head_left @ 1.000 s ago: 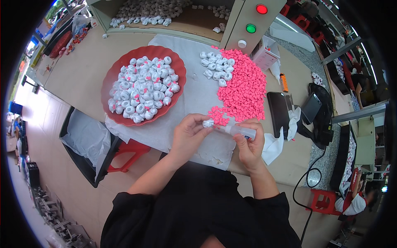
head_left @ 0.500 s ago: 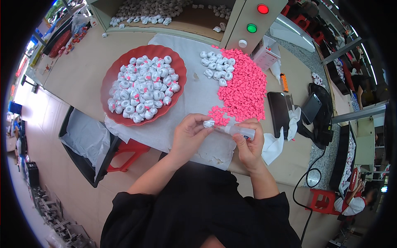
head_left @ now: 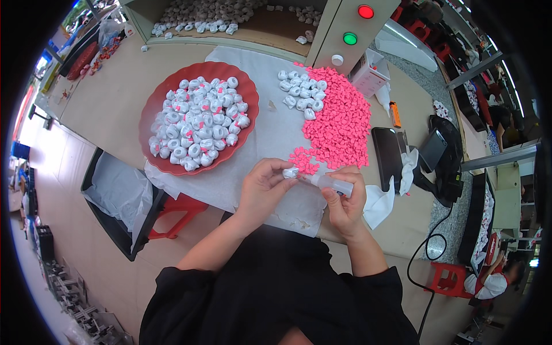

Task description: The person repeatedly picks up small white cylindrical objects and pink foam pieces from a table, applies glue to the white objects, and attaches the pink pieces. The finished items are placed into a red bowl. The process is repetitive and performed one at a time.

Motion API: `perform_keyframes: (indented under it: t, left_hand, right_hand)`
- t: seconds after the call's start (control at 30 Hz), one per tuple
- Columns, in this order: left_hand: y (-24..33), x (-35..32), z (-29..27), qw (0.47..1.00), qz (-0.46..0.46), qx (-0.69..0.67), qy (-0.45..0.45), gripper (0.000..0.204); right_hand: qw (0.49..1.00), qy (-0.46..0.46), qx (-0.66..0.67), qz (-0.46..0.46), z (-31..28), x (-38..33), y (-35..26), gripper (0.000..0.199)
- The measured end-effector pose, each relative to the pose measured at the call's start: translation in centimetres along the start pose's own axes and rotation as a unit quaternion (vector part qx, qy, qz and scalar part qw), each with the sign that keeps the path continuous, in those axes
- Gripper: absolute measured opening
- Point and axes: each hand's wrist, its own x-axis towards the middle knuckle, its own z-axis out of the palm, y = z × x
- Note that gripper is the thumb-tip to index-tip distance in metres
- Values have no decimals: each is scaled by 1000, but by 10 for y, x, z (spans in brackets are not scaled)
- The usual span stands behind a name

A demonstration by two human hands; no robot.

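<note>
Head view: left hand [head_left: 263,187] pinches white piece [head_left: 291,172], right hand [head_left: 344,202] grips clear tube [head_left: 332,183] at 3 o'clock—keep nozzle steady w/ light squeeze.

red bowl [head_left: 150,118]: glossy plastic; cloth [head_left: 270,144]: white, matt; small bottle [head_left: 335,184]: clear smooth plastic; table [head_left: 109,109]: matt tan

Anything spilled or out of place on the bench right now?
One small white scrap lies alone on the cloth between the red bowl and the pink pile. The pile's near edge trails off in loose pieces. Otherwise nothing stands out.
</note>
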Motion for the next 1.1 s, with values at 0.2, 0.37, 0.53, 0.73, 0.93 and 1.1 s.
perform_keyframes:
  t: [0.2, 0.37, 0.53, 0.73, 0.93, 1.1]
  left_hand:
    - [-2, 0, 0, 1000, -1, 11, 8, 27]
    - [-1, 0, 0, 1000, -7, -4, 11, 27]
    - [2, 0, 1, 1000, -7, -19, 14, 28]
    - [1, 0, 1, 1000, -12, -17, 22, 27]
    - [0, 0, 0, 1000, -8, 0, 23, 27]
    - [-2, 0, -1, 1000, 0, -3, 21, 27]
  right_hand:
    - [999, 0, -37, -22, 1, -1, -1, 29]
    - [998, -1, -51, -26, 1, -1, -3, 28]
    - [998, 6, -50, -23, 1, -1, -3, 28]
    - [998, 2, -58, -24, -2, -1, 1, 28]
    - [999, 2, -34, -12, -2, 0, 1, 27]
    - [1000, 2, -13, -4, -1, 0, -1, 27]
